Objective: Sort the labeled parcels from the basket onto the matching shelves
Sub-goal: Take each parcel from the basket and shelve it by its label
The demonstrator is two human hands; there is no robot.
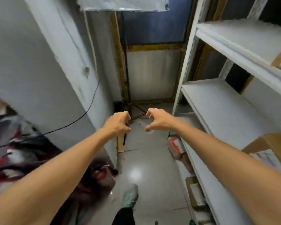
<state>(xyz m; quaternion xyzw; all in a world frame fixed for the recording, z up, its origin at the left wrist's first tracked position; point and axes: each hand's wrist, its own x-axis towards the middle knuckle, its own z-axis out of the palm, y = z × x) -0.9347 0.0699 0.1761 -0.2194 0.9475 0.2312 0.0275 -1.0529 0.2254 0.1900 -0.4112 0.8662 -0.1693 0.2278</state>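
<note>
Now stretches both arms forward in a narrow aisle. Curls left hand [118, 123] into a loose fist, gripping nothing visible; holds right hand [157, 119] half curled, thumb apart from fingers, empty too. Stands with shelves [221, 103] on the right: labeled box [269, 143] on the middle board, red-marked parcel [175, 146] and brown parcel [194, 194] lower down. Cannot make out what the blurred dark-red heap [23, 153] at left is
</note>
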